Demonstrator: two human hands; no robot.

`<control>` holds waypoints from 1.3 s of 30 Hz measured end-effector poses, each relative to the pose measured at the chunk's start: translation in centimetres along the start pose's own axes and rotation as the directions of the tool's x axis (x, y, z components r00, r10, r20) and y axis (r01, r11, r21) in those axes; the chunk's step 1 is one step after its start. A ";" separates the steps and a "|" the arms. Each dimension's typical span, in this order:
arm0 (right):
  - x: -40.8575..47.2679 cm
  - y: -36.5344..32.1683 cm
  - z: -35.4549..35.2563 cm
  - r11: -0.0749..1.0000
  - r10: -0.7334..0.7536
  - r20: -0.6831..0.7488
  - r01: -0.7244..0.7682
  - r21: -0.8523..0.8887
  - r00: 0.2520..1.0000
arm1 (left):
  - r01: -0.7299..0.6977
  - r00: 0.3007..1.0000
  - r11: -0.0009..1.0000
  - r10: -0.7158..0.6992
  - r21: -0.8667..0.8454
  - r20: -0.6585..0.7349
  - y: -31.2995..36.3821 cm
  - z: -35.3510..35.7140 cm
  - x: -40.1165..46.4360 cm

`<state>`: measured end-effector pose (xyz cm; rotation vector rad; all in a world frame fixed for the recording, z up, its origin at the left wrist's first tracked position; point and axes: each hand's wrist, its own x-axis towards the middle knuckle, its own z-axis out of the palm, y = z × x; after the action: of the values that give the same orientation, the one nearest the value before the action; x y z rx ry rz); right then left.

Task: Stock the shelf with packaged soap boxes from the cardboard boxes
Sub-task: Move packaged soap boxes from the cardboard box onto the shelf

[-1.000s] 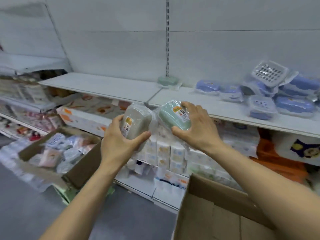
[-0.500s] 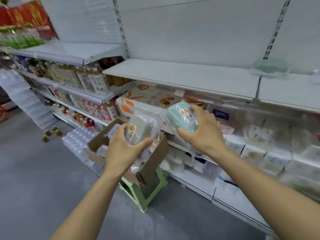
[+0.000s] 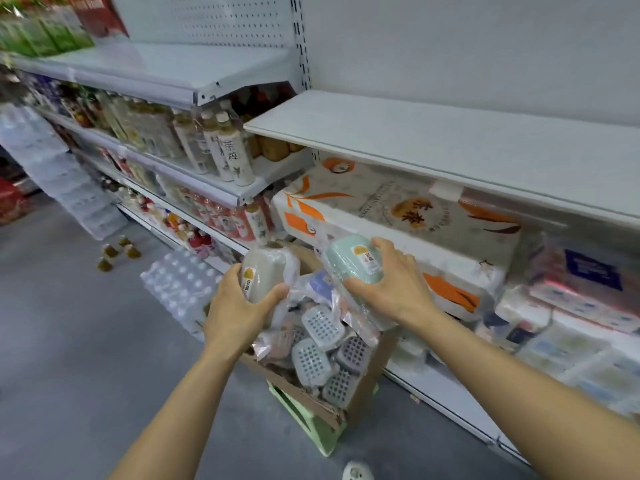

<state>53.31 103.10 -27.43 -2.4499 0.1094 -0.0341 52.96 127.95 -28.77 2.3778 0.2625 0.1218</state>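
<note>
Hands (image 3: 239,306) round plastic-wrapped soap boxes (image 3: 353,259)

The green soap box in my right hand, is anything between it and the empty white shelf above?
Nothing visible blocks it. The right hand holds the green soap box over the cardboard box, in front of the tissue packs. The shelf sits above those packs, and the space up past its front edge looks open.
</note>
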 end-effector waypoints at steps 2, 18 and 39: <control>3.0 -0.9 2.6 0.999 0.041 0.043 -0.042 0.006 0.998 | 0.040 0.999 0.999 -0.041 0.025 0.029 -2.1 0.2 3.8; 12.7 -4.0 26.4 0.851 0.458 0.406 -0.522 0.058 0.791 | 0.107 0.869 0.932 -0.256 0.345 0.423 -18.9 5.6 21.4; 6.8 -6.8 21.9 0.872 0.461 0.057 -0.440 -0.212 0.886 | -0.644 0.664 0.726 0.373 0.243 0.648 -13.0 3.9 21.3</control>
<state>61.71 121.65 -40.05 -2.5501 0.6658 0.3279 72.31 139.42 -40.20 2.7527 -0.7923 -0.4260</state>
